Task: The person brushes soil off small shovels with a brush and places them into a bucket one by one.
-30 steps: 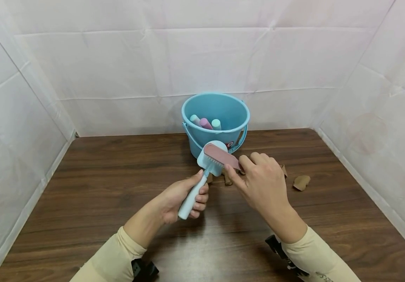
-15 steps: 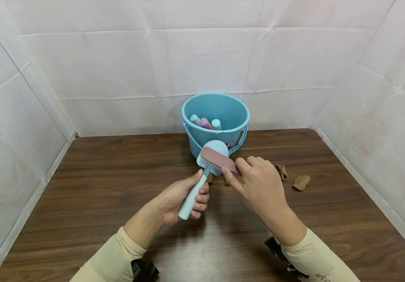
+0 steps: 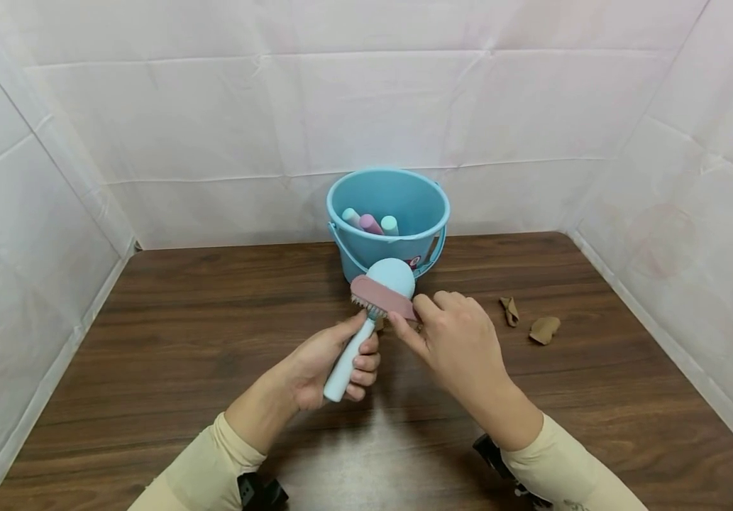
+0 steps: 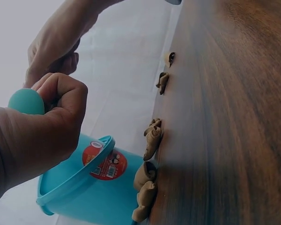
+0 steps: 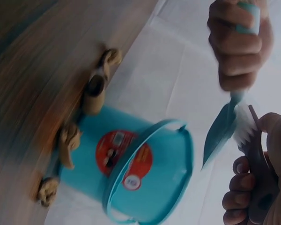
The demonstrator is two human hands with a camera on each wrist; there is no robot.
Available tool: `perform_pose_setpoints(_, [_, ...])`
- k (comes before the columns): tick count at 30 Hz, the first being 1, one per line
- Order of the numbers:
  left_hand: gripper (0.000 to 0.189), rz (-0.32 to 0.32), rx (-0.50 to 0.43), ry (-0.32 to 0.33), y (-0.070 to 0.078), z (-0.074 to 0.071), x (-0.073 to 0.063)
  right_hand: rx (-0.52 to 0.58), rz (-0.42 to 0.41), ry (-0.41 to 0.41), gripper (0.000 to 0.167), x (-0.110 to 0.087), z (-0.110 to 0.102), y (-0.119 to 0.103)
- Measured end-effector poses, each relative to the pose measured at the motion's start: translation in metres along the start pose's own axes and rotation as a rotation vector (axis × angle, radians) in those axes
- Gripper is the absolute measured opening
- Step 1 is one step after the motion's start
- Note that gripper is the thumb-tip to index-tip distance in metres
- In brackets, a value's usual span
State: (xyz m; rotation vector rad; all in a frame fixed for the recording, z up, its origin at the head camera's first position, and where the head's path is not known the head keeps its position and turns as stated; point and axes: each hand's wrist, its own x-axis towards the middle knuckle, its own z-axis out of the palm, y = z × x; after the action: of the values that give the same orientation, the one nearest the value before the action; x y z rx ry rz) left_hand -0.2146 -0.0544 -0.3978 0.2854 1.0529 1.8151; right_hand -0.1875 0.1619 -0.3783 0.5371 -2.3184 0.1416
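My left hand [image 3: 334, 362] grips the pale blue handle of a toy shovel [image 3: 393, 273], its blade raised in front of the bucket. In my right hand [image 3: 455, 337] is a pink brush [image 3: 382, 297] with white bristles. The bristles lie against the shovel near where blade meets handle. From the right wrist view, the brush [image 5: 257, 164] looks dark and its bristles touch the thin-edged shovel [image 5: 220, 133]. Behind the tools stands a blue bucket [image 3: 366, 247], with light blue and purple handle ends [image 3: 370, 224] inside.
Crumpled brown scraps lie on the wooden table [image 3: 168, 355]: a flat one [image 3: 543, 330] and a folded one [image 3: 509, 311] at right. Several more scraps [image 4: 152, 140] sit by the bucket's base in the left wrist view. White sheeting [image 3: 366, 113] encloses the table's back and sides.
The right hand has drawn the brush left and down across the shovel's blade toward its neck, uncovering the folded brown scrap. The left hand and shovel have hardly moved.
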Motion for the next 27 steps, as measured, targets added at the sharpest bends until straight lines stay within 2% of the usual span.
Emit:
perform_pose_setpoints(9, [0.053,-0.027,0.041,-0.035,-0.004,0.001,0.001,-0.129,0.168,0.017,0.051,0.006,0.005,0.044])
perform_pose_setpoints(13, [0.052,-0.023,0.048,-0.038,-0.005,0.002,0.001,-0.136,0.193,0.019,0.049,0.007,0.0,0.049])
perform_pose_setpoints(16, [0.052,-0.024,0.028,-0.027,-0.006,0.002,0.002,-0.083,0.155,0.025,0.049,0.008,-0.006,0.04])
perform_pose_setpoints(20, [0.051,-0.016,-0.019,0.0,-0.006,0.001,0.003,-0.006,0.056,0.031,0.054,0.007,-0.015,0.017])
perform_pose_setpoints(24, [0.047,-0.005,-0.033,0.025,-0.006,0.001,0.004,0.018,-0.043,-0.001,0.057,0.002,-0.014,-0.006])
perform_pose_setpoints(27, [0.044,-0.006,-0.029,0.034,-0.005,0.003,0.005,0.003,-0.075,-0.018,0.056,-0.002,-0.008,-0.015])
